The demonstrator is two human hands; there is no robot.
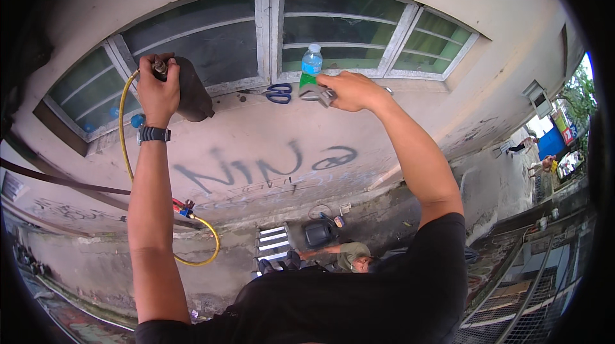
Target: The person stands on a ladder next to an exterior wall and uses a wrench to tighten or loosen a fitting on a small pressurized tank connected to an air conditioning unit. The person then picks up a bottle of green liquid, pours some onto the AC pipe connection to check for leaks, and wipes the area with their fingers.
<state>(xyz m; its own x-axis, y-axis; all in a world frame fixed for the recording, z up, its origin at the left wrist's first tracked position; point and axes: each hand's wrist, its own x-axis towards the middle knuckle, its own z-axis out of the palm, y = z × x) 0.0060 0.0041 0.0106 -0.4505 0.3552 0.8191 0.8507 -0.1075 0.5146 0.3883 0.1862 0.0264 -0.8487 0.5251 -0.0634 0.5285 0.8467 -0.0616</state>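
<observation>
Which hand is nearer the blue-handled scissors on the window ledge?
Right. The right hand is just right of the scissors, holding a metal tool; the left hand is farther left, gripping a yellow hose.

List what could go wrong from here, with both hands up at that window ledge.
1. The clear plastic water bottle with a blue cap stands on the narrow ledge right beside the right hand and the grey metal tool it grips; a nudge might topple it.
2. The blue-handled scissors lie near the ledge's edge, and another person crouches below, so anything knocked off could fall on them.
3. The yellow hose dangling from the left hand could snag.
</observation>
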